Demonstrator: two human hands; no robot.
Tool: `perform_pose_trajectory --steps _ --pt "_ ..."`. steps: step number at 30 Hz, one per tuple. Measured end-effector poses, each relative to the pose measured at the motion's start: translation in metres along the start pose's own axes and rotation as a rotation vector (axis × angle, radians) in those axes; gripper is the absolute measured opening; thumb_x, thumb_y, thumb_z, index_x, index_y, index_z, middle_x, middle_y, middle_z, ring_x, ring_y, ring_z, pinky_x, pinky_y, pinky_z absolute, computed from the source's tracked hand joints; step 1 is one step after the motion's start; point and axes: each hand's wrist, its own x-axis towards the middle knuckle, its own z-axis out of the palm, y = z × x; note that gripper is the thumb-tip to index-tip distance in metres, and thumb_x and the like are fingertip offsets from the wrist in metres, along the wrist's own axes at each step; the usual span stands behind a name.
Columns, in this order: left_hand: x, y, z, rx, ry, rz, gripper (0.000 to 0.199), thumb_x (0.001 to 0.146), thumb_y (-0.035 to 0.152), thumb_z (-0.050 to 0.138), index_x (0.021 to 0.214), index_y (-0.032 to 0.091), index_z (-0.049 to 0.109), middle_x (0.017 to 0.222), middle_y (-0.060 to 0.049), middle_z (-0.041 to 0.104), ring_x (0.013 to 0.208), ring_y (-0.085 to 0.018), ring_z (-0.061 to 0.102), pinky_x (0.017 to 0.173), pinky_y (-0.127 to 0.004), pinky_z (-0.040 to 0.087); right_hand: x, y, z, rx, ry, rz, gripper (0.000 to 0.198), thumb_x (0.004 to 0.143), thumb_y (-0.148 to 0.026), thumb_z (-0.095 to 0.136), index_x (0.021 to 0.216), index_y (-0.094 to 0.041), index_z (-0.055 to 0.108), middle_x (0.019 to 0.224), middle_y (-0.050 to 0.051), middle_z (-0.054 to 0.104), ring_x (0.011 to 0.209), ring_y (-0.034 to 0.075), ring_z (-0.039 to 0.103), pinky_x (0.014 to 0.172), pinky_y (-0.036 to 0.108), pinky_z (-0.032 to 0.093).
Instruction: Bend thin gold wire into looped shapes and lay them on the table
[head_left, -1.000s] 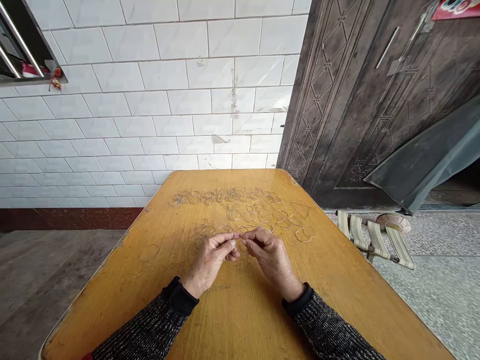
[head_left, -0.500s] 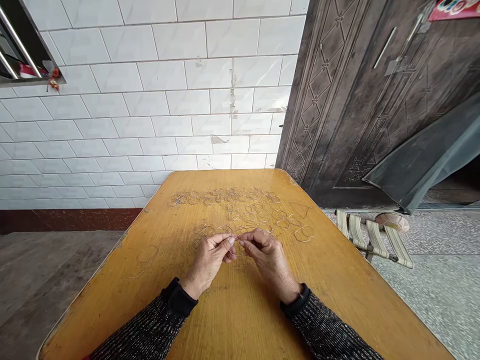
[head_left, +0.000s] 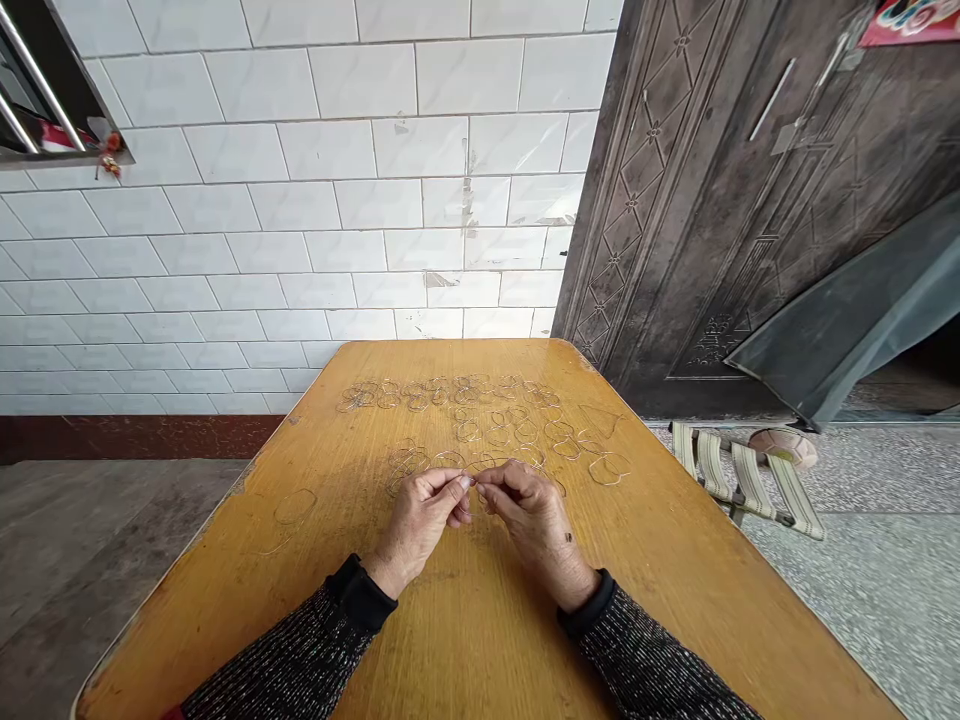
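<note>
"What has the left hand (head_left: 421, 518) got?"

"A thin wire (head_left: 472, 481), pinched between thumb and forefinger, the tips closed on it. The right hand (head_left: 534, 518) pinches it just beside, equally tight."

"Where is that wire?"

"Above the middle of the tabletop (head_left: 450, 640), between the two sets of fingertips. Only a speck shows; I can't make out its shape or its ends."

"And the loops (head_left: 469, 390)?"

"Fine wire ones. A row lies near the far edge, running from near the far left corner towards the far right one. More lie nearer the hands, some partly hidden behind the fingers; they overlap too much to count. A lone loop (head_left: 314, 503) lies near the left edge, its tail faint against the wood."

"Anything in the barred window (head_left: 43, 88)?"

"Something red and white (head_left: 61, 138) behind the bars, too obscured to name. The window itself is cut off."
</note>
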Motion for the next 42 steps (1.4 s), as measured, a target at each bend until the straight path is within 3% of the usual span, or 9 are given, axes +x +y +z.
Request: perform_pose_trajectory --steps 3,6,9,13,18,22,27,33,42 --pt "0.002 -0.001 -0.002 -0.021 0.016 0.007 0.022 0.069 0.036 0.063 0.066 0.014 0.062 0.054 0.001 0.054 0.047 -0.009 0.051 0.047 -0.021 0.038 -0.002 0.005 0.002 0.023 -0.023 0.035 0.01 0.076 -0.025 0.058 0.073 -0.023 0.068 0.058 0.001 0.059 0.056 0.016 0.054 0.058 0.03 0.043" --pt "0.005 -0.001 -0.005 -0.134 0.046 -0.03 0.021 0.068 0.034 0.065 0.069 0.013 0.062 0.054 0.002 0.054 0.047 -0.008 0.051 0.046 -0.02 0.036 -0.004 0.005 0.005 0.035 -0.027 0.092 0.02 0.079 -0.032 0.055 0.094 -0.022 0.064 0.079 0.006 0.065 0.07 0.019 0.06 0.064 0.032 0.047" --pt "0.006 -0.001 -0.008 -0.321 0.006 -0.156 0.019 0.064 0.03 0.068 0.068 0.013 0.061 0.053 0.003 0.053 0.046 -0.007 0.05 0.045 -0.019 0.033 -0.004 0.001 0.005 0.093 0.049 0.112 0.032 0.083 -0.036 0.05 0.111 -0.022 0.056 0.103 0.01 0.062 0.094 0.022 0.058 0.08 0.036 0.045" --pt "0.003 -0.002 -0.006 -0.445 -0.084 -0.315 0.017 0.061 0.025 0.071 0.063 0.013 0.059 0.052 0.002 0.052 0.043 -0.006 0.047 0.042 -0.018 0.03 -0.001 -0.008 -0.003 0.162 0.075 0.03 0.028 0.087 -0.034 0.044 0.11 -0.025 0.057 0.114 0.009 0.057 0.099 0.021 0.056 0.085 0.038 0.044" --pt "0.0 -0.001 -0.003 -0.457 -0.172 -0.361 0.016 0.061 0.023 0.071 0.065 0.012 0.06 0.051 0.002 0.052 0.042 -0.005 0.046 0.042 -0.017 0.03 -0.001 -0.019 -0.012 0.155 0.07 -0.104 0.02 0.087 -0.027 0.046 0.088 -0.024 0.065 0.098 0.007 0.064 0.096 0.02 0.057 0.08 0.034 0.046" --pt "-0.001 0.0 -0.002 -0.436 -0.224 -0.353 0.016 0.062 0.024 0.069 0.065 0.012 0.061 0.049 0.003 0.048 0.042 -0.004 0.042 0.041 -0.018 0.026 -0.003 -0.023 -0.011 0.28 0.022 0.007 0.022 0.088 -0.032 0.044 0.092 -0.022 0.063 0.094 0.008 0.065 0.075 0.016 0.061 0.061 0.028 0.05" --pt "0.001 0.0 -0.004 -0.349 -0.208 -0.244 0.019 0.063 0.027 0.067 0.057 0.013 0.056 0.049 0.004 0.047 0.043 -0.005 0.041 0.043 -0.019 0.027 -0.001 -0.02 -0.008 0.581 -0.002 0.197 0.027 0.085 -0.041 0.048 0.085 -0.018 0.062 0.082 0.006 0.067 0.063 0.013 0.06 0.056 0.026 0.049" --pt "0.002 0.001 -0.009 0.022 -0.249 -0.047 0.019 0.072 0.029 0.058 0.062 0.014 0.06 0.049 0.003 0.049 0.046 -0.008 0.044 0.05 -0.022 0.035 0.003 -0.015 -0.009 0.848 0.015 0.395 0.026 0.08 -0.041 0.055 0.088 -0.016 0.058 0.065 0.001 0.066 0.045 0.007 0.052 0.045 0.018 0.041" --pt "-0.001 0.005 -0.006 0.141 -0.294 -0.02 0.023 0.073 0.034 0.055 0.061 0.014 0.059 0.049 0.003 0.049 0.045 -0.009 0.044 0.049 -0.022 0.036 0.005 -0.016 -0.01 0.855 0.106 0.422 0.027 0.076 -0.038 0.061 0.091 -0.017 0.053 0.06 -0.002 0.063 0.043 0.007 0.048 0.042 0.017 0.037"
